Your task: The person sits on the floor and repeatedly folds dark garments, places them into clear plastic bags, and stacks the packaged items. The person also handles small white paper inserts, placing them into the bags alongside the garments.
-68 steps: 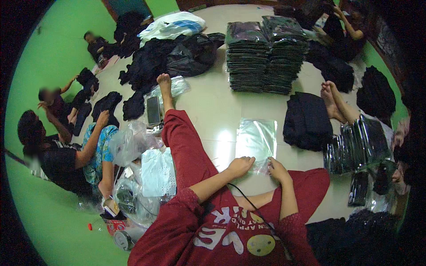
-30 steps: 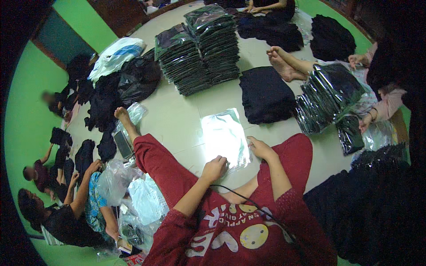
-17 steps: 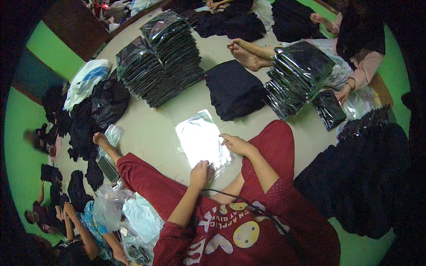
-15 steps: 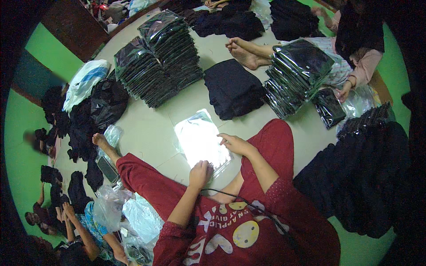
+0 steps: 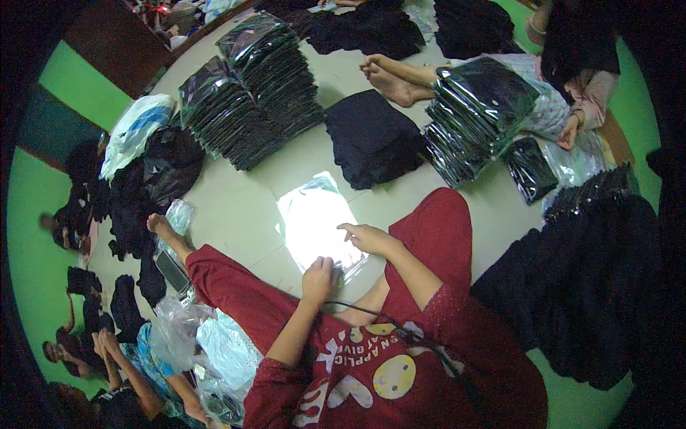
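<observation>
Clear plastic sheet (image 5: 318,214), glare-bright, lies flat on floor (image 5: 236,222) before the sitter; left hand (image 5: 317,280) curled at its near edge, grip unclear; right hand (image 5: 368,239) half-open, empty, index extended over it.

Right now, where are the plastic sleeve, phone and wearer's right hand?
Plastic sleeve (image 5: 316,220), head view: its glaring middle.
Phone (image 5: 171,271), head view: its flat face.
Right hand (image 5: 370,240), head view: back of the hand.

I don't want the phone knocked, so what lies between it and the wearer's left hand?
In the head view, the red-trousered left leg and some pale floor lie between phone and left hand.
</observation>
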### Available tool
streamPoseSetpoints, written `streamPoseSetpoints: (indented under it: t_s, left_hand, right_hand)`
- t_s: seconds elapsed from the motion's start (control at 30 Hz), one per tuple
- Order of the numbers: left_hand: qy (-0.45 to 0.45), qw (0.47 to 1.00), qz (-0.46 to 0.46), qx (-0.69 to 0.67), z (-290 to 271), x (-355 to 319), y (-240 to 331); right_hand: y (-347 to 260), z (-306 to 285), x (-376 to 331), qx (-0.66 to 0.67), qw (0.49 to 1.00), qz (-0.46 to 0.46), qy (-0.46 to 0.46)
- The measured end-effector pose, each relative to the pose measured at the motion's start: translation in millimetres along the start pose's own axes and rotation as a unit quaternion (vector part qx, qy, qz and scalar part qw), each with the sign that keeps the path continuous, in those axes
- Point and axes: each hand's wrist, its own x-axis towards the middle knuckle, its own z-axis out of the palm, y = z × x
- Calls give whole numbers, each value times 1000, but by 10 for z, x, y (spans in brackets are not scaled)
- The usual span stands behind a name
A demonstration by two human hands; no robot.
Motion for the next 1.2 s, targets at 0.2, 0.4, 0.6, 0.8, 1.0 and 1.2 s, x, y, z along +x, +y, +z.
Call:
streamPoseSetpoints:
  t_s: [0.2, 0.4, 0.6, 0.8, 1.0, 1.2]
  left_hand:
    - [-13, 1000, -3, -27, 20, -19, -94]
    - [12, 994, 100, -37, -107, -72, -121]
    - [7, 965, -111, -236, -417, 217, -265]
    - [132, 613, -295, -721, -786, 269, -455]
    - [186, 508, -335, -771, -559, 86, -259]
    - [212, 484, -353, -772, -341, -10, 63]
  right_hand:
    - [45, -67, -13, 1, 1000, 12, 9]
    - [-99, -225, -46, 99, 995, -21, 16]
    - [-283, -549, 11, 95, 994, -53, 32]
    - [-650, -1219, -89, 205, 970, -67, 113]
    - [-883, -943, -103, 211, 973, -74, 51]
    - [-845, -578, 7, 194, 979, -50, -29]
